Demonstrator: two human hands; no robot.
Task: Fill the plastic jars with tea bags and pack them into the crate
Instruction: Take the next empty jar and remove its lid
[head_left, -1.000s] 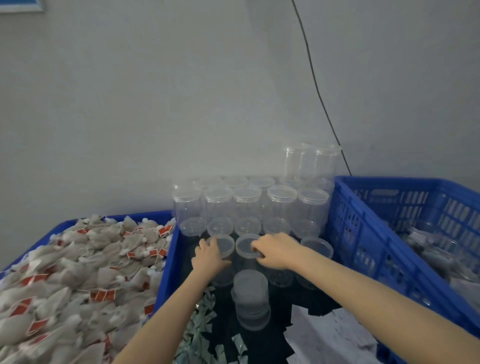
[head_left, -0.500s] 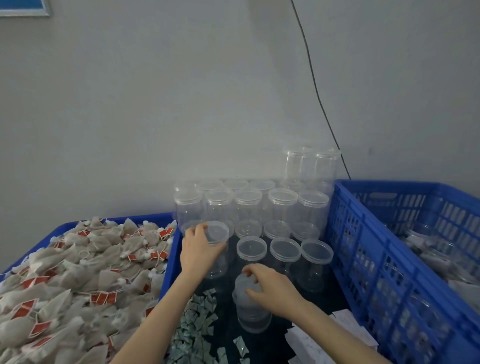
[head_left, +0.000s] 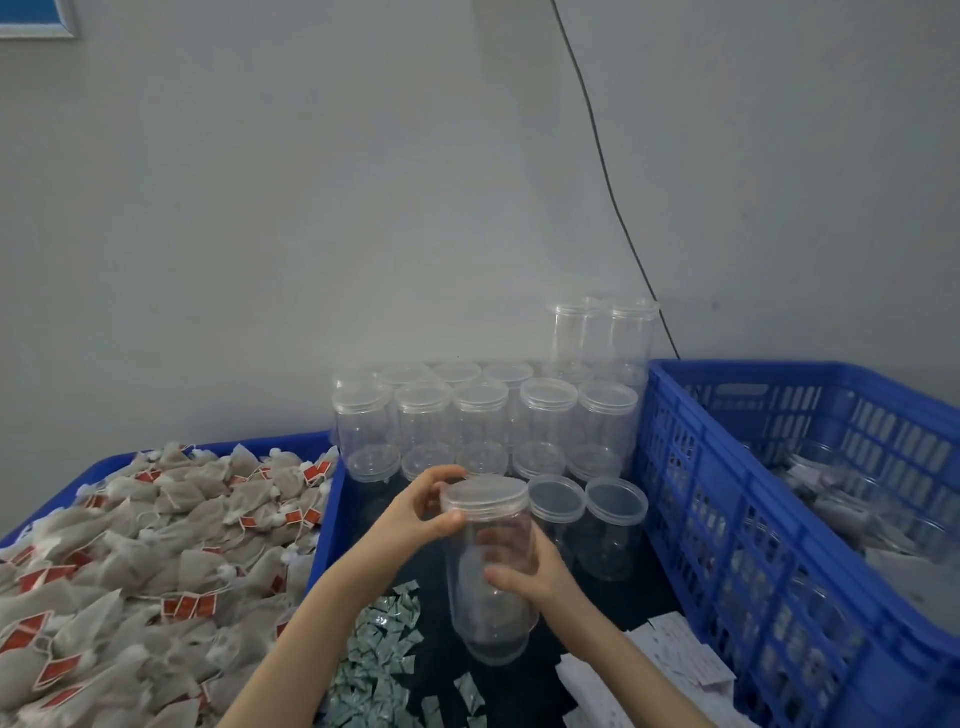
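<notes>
We have lifted the tall clear plastic jar (head_left: 491, 561) off the dark table (head_left: 550, 686) since the earlier frame. It is at lower centre, its long axis near upright, lid tipped slightly away. Our right hand (head_left: 530, 566) grips its body; our left hand (head_left: 415, 512) now pinches the clear lid (head_left: 483, 499).

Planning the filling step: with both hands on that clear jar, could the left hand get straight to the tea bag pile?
Probably yes, once it lets go. The left hand pinches the lid of the held jar; the tea bags lie heaped in the open blue bin just left of it, nothing between but the bin's low wall.
</notes>
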